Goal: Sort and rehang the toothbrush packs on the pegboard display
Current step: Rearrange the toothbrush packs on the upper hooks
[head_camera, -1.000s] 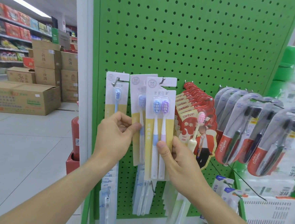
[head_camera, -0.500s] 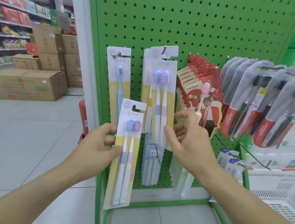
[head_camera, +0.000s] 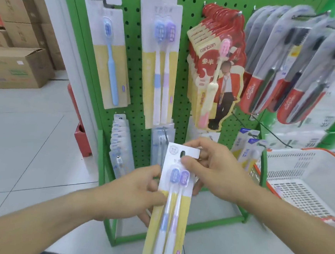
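I hold a two-brush pack (head_camera: 171, 209), yellow card with a blue and a purple toothbrush, low in front of the green pegboard (head_camera: 134, 50). My left hand (head_camera: 133, 196) grips its left edge around the middle. My right hand (head_camera: 211, 168) pinches the white top flap beside the hang hole. On the pegboard hang a single blue toothbrush pack (head_camera: 110, 62), a matching two-brush pack (head_camera: 161, 66), red canban packs (head_camera: 215, 70) with a pink brush, and red-based Colgate packs (head_camera: 283, 65).
A white plastic basket (head_camera: 307, 178) with an orange rim stands at the right. Small packs hang on lower pegs (head_camera: 120, 149). Cardboard boxes (head_camera: 17, 67) sit on the tiled floor at the left. A red object (head_camera: 81, 140) stands beside the display's white post.
The pack taken off the peg has come down and toward me. My right hand left the hanging packs and now pinches the held pack's top. The camera tilted down.
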Action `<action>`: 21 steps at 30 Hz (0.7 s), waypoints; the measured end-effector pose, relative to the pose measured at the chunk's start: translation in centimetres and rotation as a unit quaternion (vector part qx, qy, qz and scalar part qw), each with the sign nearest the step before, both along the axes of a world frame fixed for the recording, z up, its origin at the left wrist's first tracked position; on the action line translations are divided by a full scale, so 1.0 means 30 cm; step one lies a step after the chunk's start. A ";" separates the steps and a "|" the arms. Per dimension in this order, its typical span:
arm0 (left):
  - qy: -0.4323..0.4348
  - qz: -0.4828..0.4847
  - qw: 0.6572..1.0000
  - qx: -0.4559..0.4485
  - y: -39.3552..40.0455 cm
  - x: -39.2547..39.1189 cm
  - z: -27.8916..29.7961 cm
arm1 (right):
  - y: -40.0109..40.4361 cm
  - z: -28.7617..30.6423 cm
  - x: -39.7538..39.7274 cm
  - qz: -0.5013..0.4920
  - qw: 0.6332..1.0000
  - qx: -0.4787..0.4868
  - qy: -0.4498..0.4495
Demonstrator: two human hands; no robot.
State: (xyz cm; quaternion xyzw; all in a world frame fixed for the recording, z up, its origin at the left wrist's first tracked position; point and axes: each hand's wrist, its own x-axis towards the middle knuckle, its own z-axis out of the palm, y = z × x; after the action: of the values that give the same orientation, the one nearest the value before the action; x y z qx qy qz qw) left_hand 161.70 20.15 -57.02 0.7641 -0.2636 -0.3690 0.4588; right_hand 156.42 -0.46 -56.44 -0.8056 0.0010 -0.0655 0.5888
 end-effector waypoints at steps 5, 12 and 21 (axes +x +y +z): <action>0.010 0.058 0.996 -0.060 -0.085 -0.009 -0.015 | -0.068 -0.051 -0.023 0.010 1.000 0.005 0.012; -0.008 0.048 0.998 -0.047 -0.168 -0.013 -0.072 | -0.133 -0.063 -0.059 0.062 0.996 -0.042 0.047; -0.034 0.056 0.997 -0.051 -0.220 0.004 -0.104 | -0.184 -0.089 -0.055 0.032 0.998 -0.038 0.039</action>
State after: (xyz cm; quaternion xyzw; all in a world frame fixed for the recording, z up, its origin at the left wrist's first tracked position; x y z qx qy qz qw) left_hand 161.83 13.56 -60.14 0.7651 -0.2542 -0.3030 0.5081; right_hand 154.76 -5.99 -59.11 -0.8292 -0.0046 -0.0156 0.5587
